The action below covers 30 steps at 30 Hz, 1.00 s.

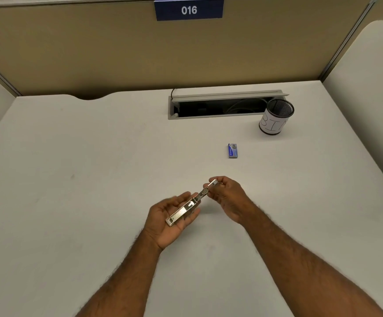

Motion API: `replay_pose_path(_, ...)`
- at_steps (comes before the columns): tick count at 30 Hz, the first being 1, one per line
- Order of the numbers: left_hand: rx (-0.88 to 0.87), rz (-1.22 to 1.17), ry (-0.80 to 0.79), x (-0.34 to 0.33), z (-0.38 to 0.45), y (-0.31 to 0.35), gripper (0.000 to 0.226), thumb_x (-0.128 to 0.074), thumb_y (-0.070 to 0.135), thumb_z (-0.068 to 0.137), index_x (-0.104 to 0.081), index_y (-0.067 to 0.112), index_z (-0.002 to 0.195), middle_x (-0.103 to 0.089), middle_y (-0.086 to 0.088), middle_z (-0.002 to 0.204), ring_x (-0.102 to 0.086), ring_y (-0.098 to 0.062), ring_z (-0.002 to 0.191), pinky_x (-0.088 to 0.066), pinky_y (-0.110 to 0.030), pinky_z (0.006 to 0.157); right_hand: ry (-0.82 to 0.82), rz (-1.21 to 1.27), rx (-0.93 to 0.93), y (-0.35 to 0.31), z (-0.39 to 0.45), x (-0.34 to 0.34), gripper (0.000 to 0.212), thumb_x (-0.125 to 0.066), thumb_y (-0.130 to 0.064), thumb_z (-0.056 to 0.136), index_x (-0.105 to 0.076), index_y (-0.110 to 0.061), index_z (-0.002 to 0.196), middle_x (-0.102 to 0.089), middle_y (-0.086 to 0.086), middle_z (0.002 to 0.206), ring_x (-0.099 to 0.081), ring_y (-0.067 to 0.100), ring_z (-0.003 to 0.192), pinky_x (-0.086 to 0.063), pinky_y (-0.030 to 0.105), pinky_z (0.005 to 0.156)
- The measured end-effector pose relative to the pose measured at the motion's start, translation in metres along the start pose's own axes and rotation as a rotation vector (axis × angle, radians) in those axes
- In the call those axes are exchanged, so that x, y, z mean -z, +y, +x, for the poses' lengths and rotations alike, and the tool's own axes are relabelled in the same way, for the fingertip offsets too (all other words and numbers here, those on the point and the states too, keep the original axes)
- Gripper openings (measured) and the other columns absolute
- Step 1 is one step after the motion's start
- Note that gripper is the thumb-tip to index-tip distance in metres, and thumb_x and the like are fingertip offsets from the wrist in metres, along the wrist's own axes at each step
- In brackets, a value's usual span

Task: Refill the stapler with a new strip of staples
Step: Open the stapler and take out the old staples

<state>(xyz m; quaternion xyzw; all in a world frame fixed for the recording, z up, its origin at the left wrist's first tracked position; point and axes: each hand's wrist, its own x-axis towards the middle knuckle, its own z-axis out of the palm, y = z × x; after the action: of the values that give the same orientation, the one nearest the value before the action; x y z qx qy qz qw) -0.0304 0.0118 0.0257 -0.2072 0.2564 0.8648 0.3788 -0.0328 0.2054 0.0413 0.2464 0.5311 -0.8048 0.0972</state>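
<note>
You are holding the stapler (187, 208) over the tabletop's (94, 168) near middle: left hand (174, 216) cradling it, right hand (226, 197) pinching its far end. The staple box (233, 151) (blue) and bin cup (276, 116) are sitting toward the far right corner, nothing between.

- "016" in white stands on a blue sign (188, 10) at the partition's top edge.
- Handwritten "BIN", partly hidden, stands on a white label around the mesh cup (276, 116) near the desk's far right.
- The blue box's (233, 151) print is too small to read.
</note>
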Motion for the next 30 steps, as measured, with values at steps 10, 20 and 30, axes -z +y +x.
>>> replay_pose_path(10, 0.033, 0.514, 0.064, -0.018, 0.002, -0.012, 0.038, -0.038, 0.033, 0.102, -0.062, 0.01, 0.119, -0.072, -0.018, 0.108, -0.07, -0.029, 0.081, -0.055, -0.033, 0.066, -0.03, -0.609, 0.175, -0.002, -0.008, -0.025, 0.02, -0.069, -0.016, 0.084, -0.064, -0.016, 0.104, -0.069, -0.002, 0.093, -0.069, -0.001, 0.065, -0.051, 0.013, 0.051)
replay_pose_path(20, -0.06, 0.389, 0.156, -0.014, 0.001, -0.023, 0.029, -0.038, 0.027, 0.101, -0.061, 0.01, 0.103, -0.066, -0.005, 0.072, -0.049, -0.012, 0.047, -0.035, -0.021, 0.038, 0.117, -0.715, 0.443, 0.021, -0.022, -0.037, 0.009, -0.064, -0.007, 0.086, -0.065, -0.015, 0.089, -0.07, -0.001, 0.081, -0.067, 0.006, 0.07, -0.053, 0.012, 0.053)
replay_pose_path(30, -0.12, 0.439, 0.288, -0.01, 0.002, -0.038, 0.037, -0.046, 0.042, 0.098, -0.063, 0.01, 0.091, -0.057, -0.003, 0.056, -0.039, -0.008, 0.035, -0.026, -0.017, 0.032, 0.087, -0.955, 0.443, 0.024, -0.027, -0.039, 0.004, -0.061, -0.013, 0.087, -0.063, -0.017, 0.088, -0.068, -0.002, 0.087, -0.065, 0.014, 0.079, -0.057, 0.031, 0.07)
